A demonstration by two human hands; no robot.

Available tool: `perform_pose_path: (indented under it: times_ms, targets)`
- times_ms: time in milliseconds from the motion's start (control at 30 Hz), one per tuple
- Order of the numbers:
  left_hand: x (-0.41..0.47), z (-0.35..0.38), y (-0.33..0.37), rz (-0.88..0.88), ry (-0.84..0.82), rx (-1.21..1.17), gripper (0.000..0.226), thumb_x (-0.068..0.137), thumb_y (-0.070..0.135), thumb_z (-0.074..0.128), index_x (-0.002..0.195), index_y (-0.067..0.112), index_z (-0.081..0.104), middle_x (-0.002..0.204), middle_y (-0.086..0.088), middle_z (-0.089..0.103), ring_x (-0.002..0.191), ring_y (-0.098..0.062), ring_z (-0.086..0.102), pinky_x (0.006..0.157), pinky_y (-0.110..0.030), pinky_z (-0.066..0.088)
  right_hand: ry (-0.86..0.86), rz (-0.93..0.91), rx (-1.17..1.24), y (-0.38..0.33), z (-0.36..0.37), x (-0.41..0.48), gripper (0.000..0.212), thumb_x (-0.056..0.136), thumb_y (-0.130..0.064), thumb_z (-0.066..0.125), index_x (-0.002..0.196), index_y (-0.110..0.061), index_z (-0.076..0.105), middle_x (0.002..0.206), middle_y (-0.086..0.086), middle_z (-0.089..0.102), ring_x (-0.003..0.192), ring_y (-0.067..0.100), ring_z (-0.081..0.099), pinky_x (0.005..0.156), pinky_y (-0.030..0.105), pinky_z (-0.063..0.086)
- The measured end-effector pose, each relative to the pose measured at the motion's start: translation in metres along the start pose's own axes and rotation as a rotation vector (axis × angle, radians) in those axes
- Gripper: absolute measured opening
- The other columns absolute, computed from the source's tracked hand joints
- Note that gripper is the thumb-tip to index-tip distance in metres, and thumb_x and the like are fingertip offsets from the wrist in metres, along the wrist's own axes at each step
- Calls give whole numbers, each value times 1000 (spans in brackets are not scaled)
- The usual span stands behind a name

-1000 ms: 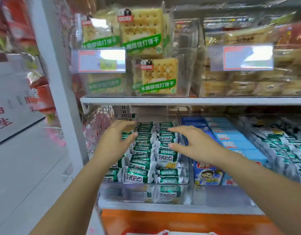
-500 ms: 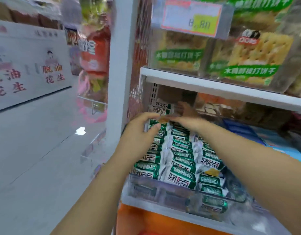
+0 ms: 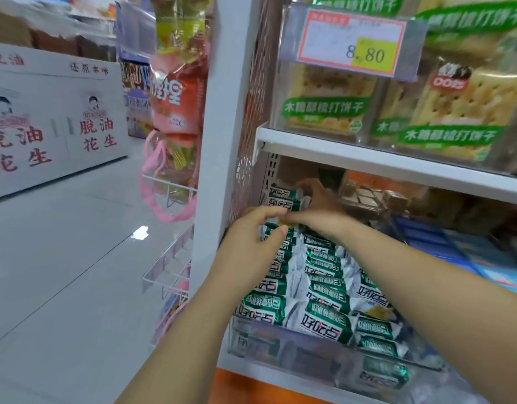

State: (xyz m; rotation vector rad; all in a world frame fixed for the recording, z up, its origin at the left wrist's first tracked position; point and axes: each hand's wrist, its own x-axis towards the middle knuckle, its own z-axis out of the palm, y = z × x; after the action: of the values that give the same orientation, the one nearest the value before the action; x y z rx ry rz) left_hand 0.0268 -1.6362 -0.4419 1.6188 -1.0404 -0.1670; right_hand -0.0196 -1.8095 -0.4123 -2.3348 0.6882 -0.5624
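The green-and-white snack packets (image 3: 324, 290) lay in overlapping rows inside a clear bin (image 3: 295, 348) on the lower shelf, packed edge to edge from the front wall to the back, where the rearmost packets (image 3: 283, 198) stood more upright. They looked light and soft: thin glossy film around a small bar, likely to slide under the fingers and to crumple if squeezed. I judged it best to take one by its crimped end or lightly across its flat faces, not by the middle. The right hand (image 3: 321, 202) reached deep under the upper shelf (image 3: 382, 166), its fingers curled over the top of the rearmost packets as if grasping them to square them up. The left hand (image 3: 251, 243) hovered over the left rear of the rows, fingers bent and thumb close to the forefinger; whether it pinched a packet I could not tell. Just right of the bin lay blue packs (image 3: 455, 252). Above, cracker packs (image 3: 324, 106) sat behind a price tag (image 3: 353, 43), and a white post (image 3: 219, 141) edged the aisle.
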Motion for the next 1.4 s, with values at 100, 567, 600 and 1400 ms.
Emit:
perform_pose_path:
  times_ms: [100,567,600,1400]
  targets:
    - [1,0,0,0,8,13,30,94,24,58,123,34,57,120,20,53,110,3,46,85,-9,32,-45,-22,-32,-2,2,-1,65,73,-24,80,121,-21,37,113,-3,48,78,-2,50,46,3,40]
    - [-26,7,47,204,-250,315,78,86,40,66,147,44,17,146,25,22,123,11,26,102,-16,23,-99,-134,-10,0,-75,-134,55,71,-28,81,106,-38,40,112,-25,47,91,-17,52,65,6,46]
    - [-30,11,55,220,-307,335,81,85,42,67,147,44,15,149,25,20,128,9,26,104,-18,24,-124,-137,-27,4,-82,-146,56,70,-30,82,105,-40,39,114,-24,46,93,-18,50,66,7,46]
    - [-29,65,86,-2,-488,372,68,83,40,70,142,28,38,136,5,50,103,-9,59,87,-18,45,-225,-119,-439,76,-130,-201,68,85,-44,66,144,-30,35,153,-20,22,139,8,28,113,29,26]
